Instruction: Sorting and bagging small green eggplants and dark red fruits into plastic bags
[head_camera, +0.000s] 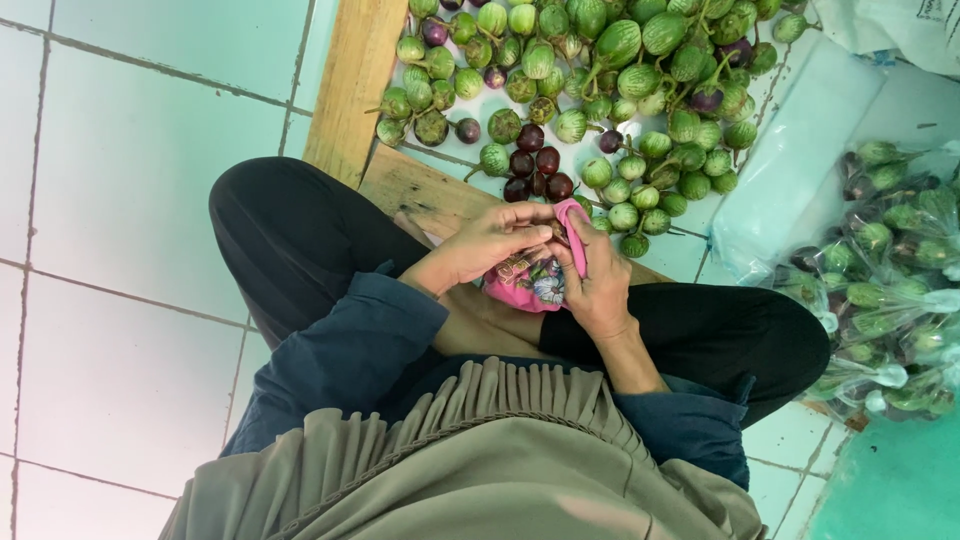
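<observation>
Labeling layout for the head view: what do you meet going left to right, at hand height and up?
Tiled floor → wooden board → left hand → pink pouch → right hand → stack of clear bags → bagged eggplants.

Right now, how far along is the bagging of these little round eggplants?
Done: clear bags of eggplants are piled at the right. In hand: the left hand and right hand both hold a pink pouch on the lap, not an eggplant. Left: a large loose heap of green and purple eggplants lies on the floor ahead.
</observation>
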